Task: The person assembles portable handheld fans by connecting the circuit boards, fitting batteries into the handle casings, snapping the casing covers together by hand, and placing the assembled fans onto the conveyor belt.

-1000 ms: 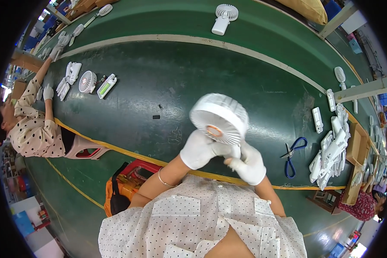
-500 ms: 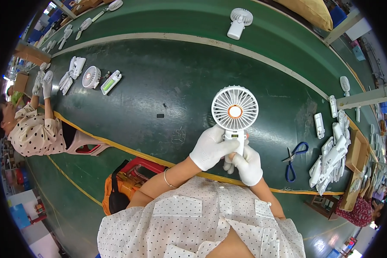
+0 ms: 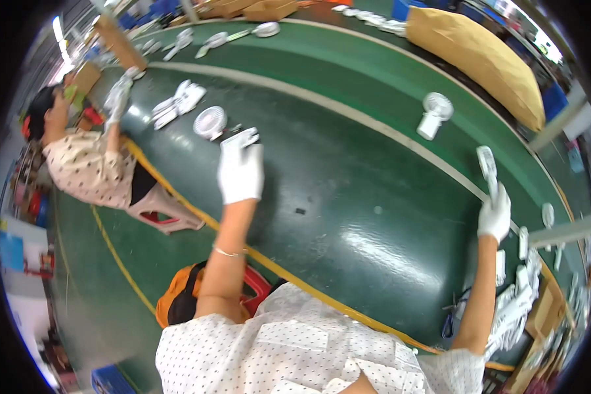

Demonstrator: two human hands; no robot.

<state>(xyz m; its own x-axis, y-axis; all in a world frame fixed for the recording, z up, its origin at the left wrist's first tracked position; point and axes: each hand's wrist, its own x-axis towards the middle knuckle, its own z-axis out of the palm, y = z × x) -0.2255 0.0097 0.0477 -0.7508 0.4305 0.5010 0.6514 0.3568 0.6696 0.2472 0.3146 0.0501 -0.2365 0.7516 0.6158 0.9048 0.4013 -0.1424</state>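
My right hand [image 3: 494, 213], in a white glove, is closed around the lower end of a white handheld fan [image 3: 486, 163] at the belt's near edge on the right. The fan shows edge-on. My left hand [image 3: 241, 172], also gloved, reaches across the table to a white fan-handle casing [image 3: 248, 136]. Its fingers are at the casing and cover much of it; glare and blur hide whether they grip. Just left of that casing lies a round white fan head [image 3: 210, 123]. Several white casing parts [image 3: 179, 104] lie beyond it.
Another handheld fan [image 3: 433, 116] lies on the green belt [image 3: 348, 85]. White casings [image 3: 515, 302] are heaped at right beside a cardboard box [image 3: 546, 299], with scissors [image 3: 448, 322] near my right forearm. A co-worker [image 3: 88, 161] sits at left. A post [image 3: 561, 232] stands at right.
My hands have parted from the fan they both held before me. The right has carried it far right to the belt edge; the left has moved forward-left to the casing. The view has shifted.
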